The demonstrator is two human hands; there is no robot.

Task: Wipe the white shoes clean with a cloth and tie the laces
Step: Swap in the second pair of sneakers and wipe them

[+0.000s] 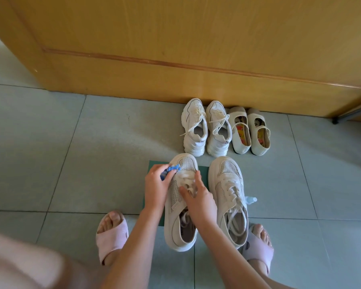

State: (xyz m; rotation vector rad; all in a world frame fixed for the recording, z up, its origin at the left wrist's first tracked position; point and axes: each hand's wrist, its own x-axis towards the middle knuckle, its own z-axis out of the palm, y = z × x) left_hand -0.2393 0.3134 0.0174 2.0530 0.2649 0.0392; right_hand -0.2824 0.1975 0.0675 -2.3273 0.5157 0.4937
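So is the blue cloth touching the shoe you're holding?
Touching. The head view shows the left hand pressing the cloth onto the shoe by its toe, no gap.

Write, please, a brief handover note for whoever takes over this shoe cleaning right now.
Left hand: grips the blue cloth at the toe side of the first shoe.
Right hand: fingers rest on that shoe's laces, steadying it.
Second shoe stands alongside, its laces loose; a small bottle lies beside it.
Done: wiping started on the first shoe.
Left: finish wiping both, tie the laces.
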